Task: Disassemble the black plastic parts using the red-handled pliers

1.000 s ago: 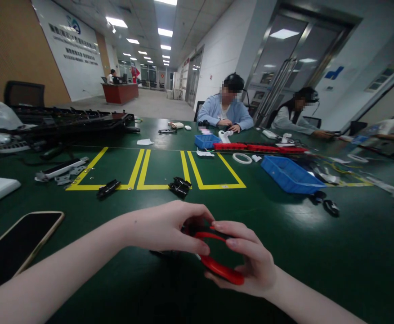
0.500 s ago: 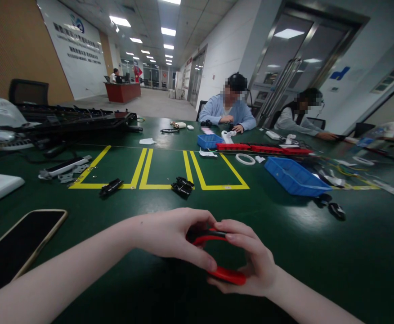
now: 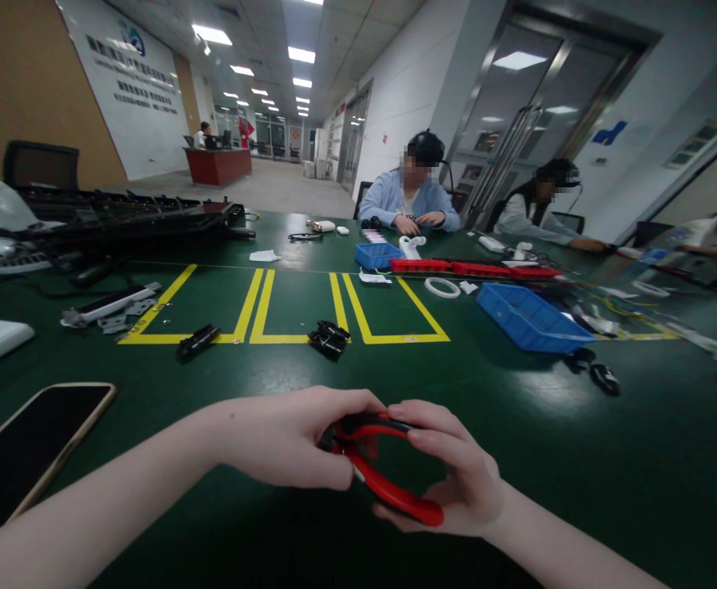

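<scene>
A pair of pliers (image 3: 392, 488) with red and black handles is held between my two hands above the near edge of the table. My left hand (image 3: 300, 438) is closed around the jaw end, so the jaws are mostly hidden under its fingers. My right hand (image 3: 457, 470) grips the handles from the right, fingers on the upper one and the lower one resting against the palm side. The handles are spread apart. Beyond the hands lie two small black parts, one near the middle (image 3: 329, 338) and another to the left (image 3: 197, 341).
Yellow tape outlines (image 3: 300, 339) mark the green table (image 3: 260, 372). A phone (image 3: 39, 450) lies at the left. On the right stands a blue bin (image 3: 530, 323), with a smaller blue bin (image 3: 376, 256) farther back. A person in a blue shirt (image 3: 408, 200) sits opposite.
My left thumb has drawn back to the left off the lower handle, baring more of the pliers near the pivot. My right hand keeps its hold. The view has shifted slightly.
</scene>
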A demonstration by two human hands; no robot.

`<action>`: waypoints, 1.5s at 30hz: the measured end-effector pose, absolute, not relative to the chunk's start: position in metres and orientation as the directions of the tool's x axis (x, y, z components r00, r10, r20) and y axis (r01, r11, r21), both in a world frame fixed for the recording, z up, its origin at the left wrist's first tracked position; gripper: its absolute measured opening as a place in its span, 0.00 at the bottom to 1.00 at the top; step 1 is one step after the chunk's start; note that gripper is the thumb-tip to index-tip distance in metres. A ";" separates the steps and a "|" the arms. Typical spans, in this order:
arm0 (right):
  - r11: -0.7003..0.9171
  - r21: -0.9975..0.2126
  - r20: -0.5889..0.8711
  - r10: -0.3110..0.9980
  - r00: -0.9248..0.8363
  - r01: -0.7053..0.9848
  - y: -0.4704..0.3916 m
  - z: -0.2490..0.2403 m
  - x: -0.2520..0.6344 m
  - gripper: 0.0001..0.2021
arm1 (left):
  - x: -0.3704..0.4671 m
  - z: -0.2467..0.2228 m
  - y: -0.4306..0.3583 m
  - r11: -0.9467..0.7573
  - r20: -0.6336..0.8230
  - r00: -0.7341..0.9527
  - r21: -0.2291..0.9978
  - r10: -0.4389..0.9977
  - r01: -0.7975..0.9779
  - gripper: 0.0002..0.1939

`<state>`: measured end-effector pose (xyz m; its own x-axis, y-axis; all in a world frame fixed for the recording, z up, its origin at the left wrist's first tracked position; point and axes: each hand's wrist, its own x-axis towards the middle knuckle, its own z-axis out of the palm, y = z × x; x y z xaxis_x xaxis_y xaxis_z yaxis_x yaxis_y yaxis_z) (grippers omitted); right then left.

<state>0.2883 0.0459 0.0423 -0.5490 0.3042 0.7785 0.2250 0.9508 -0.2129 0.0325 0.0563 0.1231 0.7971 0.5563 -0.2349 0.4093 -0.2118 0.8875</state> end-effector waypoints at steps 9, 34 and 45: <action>0.958 -0.190 0.780 0.280 -0.560 0.214 0.046 0.039 0.290 0.42 | 0.031 0.115 0.058 -0.262 -0.131 0.802 0.904 0.583 0.338 0.21; 0.989 -0.084 0.770 0.143 -0.622 0.123 0.046 0.035 0.278 0.29 | 0.033 0.094 0.053 -0.296 -0.130 0.752 0.866 0.646 0.404 0.10; 0.988 -0.074 0.768 0.143 -0.624 0.135 0.047 0.036 0.280 0.30 | 0.034 0.098 0.050 -0.240 -0.150 0.735 0.886 0.661 0.397 0.09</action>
